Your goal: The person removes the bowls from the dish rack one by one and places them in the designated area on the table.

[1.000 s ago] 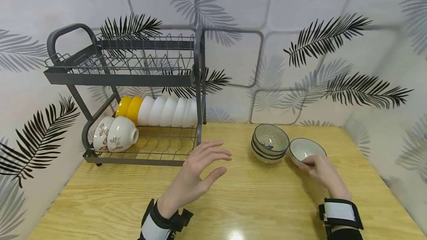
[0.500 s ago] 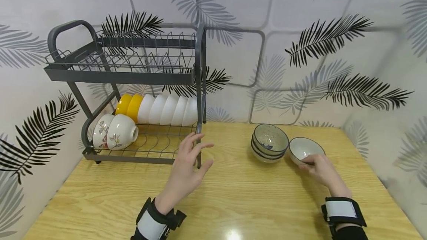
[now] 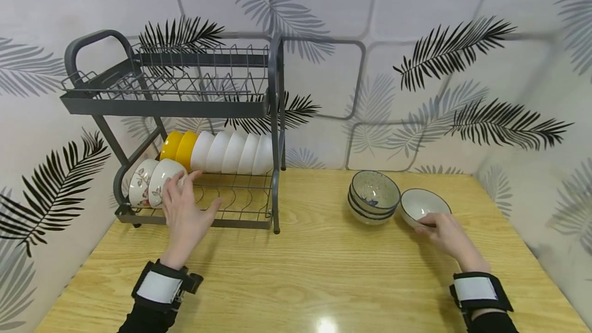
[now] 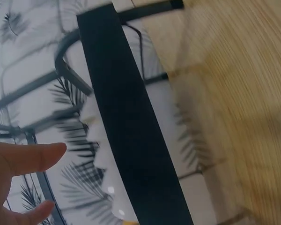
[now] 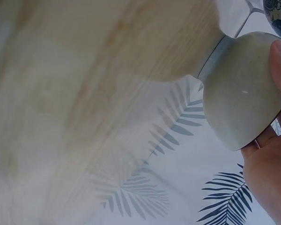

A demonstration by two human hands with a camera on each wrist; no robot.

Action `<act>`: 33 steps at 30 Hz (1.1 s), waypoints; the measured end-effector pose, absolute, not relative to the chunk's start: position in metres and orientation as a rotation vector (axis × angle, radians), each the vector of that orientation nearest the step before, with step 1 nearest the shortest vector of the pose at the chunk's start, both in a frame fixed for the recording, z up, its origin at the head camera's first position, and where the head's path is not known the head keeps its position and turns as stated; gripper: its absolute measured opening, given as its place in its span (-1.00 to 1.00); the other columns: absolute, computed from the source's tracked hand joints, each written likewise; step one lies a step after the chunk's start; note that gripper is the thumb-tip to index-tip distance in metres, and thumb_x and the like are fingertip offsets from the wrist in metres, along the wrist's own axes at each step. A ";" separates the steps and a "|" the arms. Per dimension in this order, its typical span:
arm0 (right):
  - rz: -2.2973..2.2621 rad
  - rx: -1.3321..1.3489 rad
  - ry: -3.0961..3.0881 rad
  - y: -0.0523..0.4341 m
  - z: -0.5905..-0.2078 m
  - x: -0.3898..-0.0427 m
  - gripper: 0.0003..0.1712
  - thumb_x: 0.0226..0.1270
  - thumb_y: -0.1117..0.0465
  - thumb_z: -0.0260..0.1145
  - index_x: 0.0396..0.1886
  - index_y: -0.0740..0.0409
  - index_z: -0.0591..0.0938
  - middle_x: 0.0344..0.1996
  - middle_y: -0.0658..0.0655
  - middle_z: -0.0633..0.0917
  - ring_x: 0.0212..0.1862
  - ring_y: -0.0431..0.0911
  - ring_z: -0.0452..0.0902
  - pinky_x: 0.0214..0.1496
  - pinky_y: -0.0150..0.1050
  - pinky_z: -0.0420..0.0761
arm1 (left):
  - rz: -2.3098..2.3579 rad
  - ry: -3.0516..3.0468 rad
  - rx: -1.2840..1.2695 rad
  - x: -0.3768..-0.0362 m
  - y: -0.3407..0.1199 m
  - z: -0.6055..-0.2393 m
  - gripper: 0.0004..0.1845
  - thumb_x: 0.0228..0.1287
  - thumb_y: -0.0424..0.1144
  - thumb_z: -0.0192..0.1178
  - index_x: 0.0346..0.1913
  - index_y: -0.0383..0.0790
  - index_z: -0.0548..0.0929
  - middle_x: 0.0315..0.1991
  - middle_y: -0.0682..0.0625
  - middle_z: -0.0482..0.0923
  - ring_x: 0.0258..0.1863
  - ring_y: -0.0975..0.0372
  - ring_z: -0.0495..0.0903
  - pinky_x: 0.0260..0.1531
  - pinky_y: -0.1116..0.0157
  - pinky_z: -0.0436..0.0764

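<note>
My right hand [image 3: 448, 235] pinches the near rim of a grey-white bowl with a dark edge [image 3: 424, 203] on the table. In the right wrist view the thumb lies on the bowl's pale outside [image 5: 243, 91] and other fingers reach past its rim. Left of it stands a stack of speckled bowls [image 3: 374, 191]. My left hand [image 3: 188, 220] holds nothing, thumb and fingers spread apart. It is in front of a floral white bowl [image 3: 161, 172] on the rack's lower tier, its fingertips overlapping that bowl in view; I cannot tell whether they touch. Another floral bowl [image 3: 139, 186] sits left of it.
A dark two-tier dish rack [image 3: 166, 107] stands at the left on the wooden table [image 3: 300, 271]. Behind the floral bowls, yellow bowls [image 3: 186, 149] and several white bowls [image 3: 235, 153] stand on edge in a row. A patterned wall [image 3: 324, 143] closes off the back.
My left hand has moved left, from beside the rack's right end to the front of the floral bowls. The right hand stays at the grey-white bowl's rim, almost unmoved.
</note>
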State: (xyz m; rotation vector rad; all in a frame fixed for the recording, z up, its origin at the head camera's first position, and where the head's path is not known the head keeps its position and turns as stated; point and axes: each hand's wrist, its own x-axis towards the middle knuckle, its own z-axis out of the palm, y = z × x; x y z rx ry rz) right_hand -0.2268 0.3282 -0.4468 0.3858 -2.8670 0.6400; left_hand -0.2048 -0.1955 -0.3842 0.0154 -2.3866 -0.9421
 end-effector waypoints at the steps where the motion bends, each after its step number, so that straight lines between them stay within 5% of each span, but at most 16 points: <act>1: 0.638 0.392 -2.865 0.328 -0.447 -0.227 -0.97 0.15 0.36 0.48 -0.38 0.23 0.81 -0.35 0.20 0.79 -0.25 0.04 0.67 -0.12 0.11 0.64 | -0.932 -2.385 0.036 -0.206 -0.201 -0.384 -0.30 0.13 -0.35 0.45 0.32 -0.32 0.38 0.45 -0.42 0.05 0.49 -0.34 -0.08 0.40 -0.42 -0.02; 13: 0.574 0.428 -2.868 0.325 -0.449 -0.226 -0.94 0.18 0.39 0.46 -0.33 0.27 0.79 -0.35 0.21 0.78 -0.24 0.09 0.69 -0.12 0.15 0.66 | -0.911 -2.408 0.176 -0.215 -0.234 -0.384 -0.24 0.14 -0.31 0.44 0.36 -0.33 0.30 0.43 -0.50 0.00 0.39 -0.38 -0.05 0.30 -0.39 0.10; 25: 0.472 0.564 -2.665 0.325 -0.451 -0.215 -0.47 -0.02 0.36 0.60 -0.01 0.44 0.67 -0.07 0.44 0.70 0.05 0.38 0.57 0.14 0.29 0.51 | -0.923 -2.468 0.245 -0.215 -0.246 -0.373 -0.20 0.17 -0.29 0.39 0.43 -0.32 0.25 0.40 -0.47 0.03 0.34 -0.35 0.03 -0.06 -0.44 0.41; 33: 0.518 0.561 -2.624 0.326 -0.446 -0.210 -0.22 -0.06 0.34 0.61 0.21 0.47 0.52 0.09 0.51 0.61 0.15 0.42 0.45 0.18 0.34 0.42 | -0.991 -2.547 0.275 -0.218 -0.263 -0.361 -0.16 0.22 -0.29 0.34 0.47 -0.45 0.15 0.32 -0.61 0.16 0.31 -0.39 0.15 0.12 -0.44 0.34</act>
